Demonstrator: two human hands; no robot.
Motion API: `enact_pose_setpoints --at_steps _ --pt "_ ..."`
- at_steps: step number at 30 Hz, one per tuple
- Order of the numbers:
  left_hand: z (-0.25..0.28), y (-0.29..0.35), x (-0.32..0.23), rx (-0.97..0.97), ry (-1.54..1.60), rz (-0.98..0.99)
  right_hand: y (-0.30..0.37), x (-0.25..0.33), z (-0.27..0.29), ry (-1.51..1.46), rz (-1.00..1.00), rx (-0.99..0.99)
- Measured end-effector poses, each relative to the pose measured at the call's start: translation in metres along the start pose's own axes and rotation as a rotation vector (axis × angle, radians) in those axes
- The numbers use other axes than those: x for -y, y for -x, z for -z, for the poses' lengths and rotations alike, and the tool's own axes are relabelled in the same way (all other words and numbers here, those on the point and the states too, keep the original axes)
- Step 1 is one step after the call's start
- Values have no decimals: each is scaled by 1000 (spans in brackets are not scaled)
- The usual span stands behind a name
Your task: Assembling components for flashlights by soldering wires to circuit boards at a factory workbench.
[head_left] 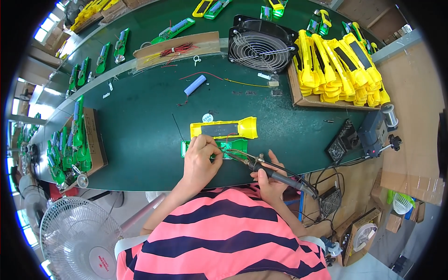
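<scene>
My right hand (271, 185) grips a soldering iron (284, 179) with a dark handle and a thin metal tube along it. Its tip points left, to the small circuit board in a green plastic half-shell (240, 146). Over the left part of that shell, my left hand (200, 161) is closed in a pinch; whatever lies between its fingertips is hidden. Just beyond, a yellow half-shell (248, 128) with a dark panel (219, 130) lies lengthwise on the table. A short red wire runs near both shells, close to the iron's tip.
A carton of yellow shells (336, 70) stands at right, near a soldering station (371, 133). Green assemblies (70, 149) fill a box at left. A black fan (261, 46), wires (175, 50) on cardboard and a blue cylindrical battery (195, 85) lie farther back.
</scene>
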State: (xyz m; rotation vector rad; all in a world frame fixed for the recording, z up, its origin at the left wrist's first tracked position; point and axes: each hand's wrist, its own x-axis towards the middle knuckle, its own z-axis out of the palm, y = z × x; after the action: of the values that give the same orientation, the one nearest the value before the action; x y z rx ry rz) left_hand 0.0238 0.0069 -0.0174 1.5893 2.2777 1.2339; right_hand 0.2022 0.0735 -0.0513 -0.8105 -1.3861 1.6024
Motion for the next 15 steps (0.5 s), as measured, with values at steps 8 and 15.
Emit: enact_pose_setpoints --at_steps 8,15 --pt "-2 -1 -1 27 -17 13 0 4 -1 -20 39 43" --pt "2 -3 -3 68 -51 15 -5 9 10 82 154 4"
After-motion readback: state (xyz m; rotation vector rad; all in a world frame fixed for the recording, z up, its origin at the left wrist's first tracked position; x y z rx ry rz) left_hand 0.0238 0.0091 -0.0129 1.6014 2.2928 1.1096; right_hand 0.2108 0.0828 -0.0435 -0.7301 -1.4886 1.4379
